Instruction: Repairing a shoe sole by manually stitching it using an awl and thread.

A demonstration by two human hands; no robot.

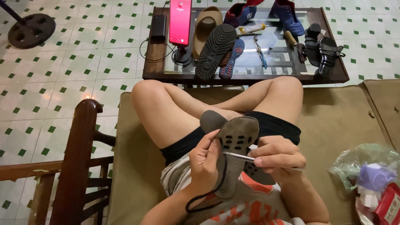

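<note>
Shoe [234, 146] in left grip [205, 160], tool [238, 156] in right [277, 156].

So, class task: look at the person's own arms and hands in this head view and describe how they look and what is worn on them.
Both forearms are bare, with no sleeves reaching them. The left hand and the right hand wear no gloves, and no rings, watch or bracelet show. Fingernails look short and unpainted. Nearest clothing is a light shirt with orange print, plus black shorts.

Your left hand [205, 160] is raised in front of your torso, fingers curled in a firm grip. Your right hand [278, 157] sits beside it, thumb and forefinger pinched, both forearms angled inward.
</note>
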